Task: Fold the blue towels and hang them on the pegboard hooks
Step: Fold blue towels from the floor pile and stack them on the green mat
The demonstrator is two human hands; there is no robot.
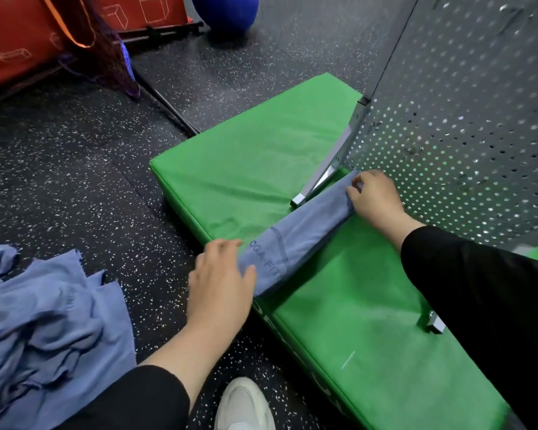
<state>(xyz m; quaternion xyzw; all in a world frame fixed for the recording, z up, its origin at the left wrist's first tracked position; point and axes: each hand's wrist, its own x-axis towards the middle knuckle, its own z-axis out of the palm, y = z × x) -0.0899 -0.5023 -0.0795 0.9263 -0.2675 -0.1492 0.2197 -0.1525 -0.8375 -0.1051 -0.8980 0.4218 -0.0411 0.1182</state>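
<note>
Folded blue towel [295, 240], a long narrow strip, lying diagonally across the green mat [261, 150], near end at the mat's front edge, far end just beside the metal foot [316, 184] of the pegboard [463, 119]. Left hand [219, 283] at the near end, fingers fairly straight, thumb lying over the fabric, resting on it rather than clenching. Right hand [375, 197] at the far end, fingers curled, pinching the towel's end. Both sleeves black. Heap of more blue towels [44, 311], crumpled, on the dark speckled floor [75, 166] to the left, well apart from the mat. White shoe [244, 405] at the bottom edge. Blue ball [224, 12] and red bag [16, 38] far behind.
</note>
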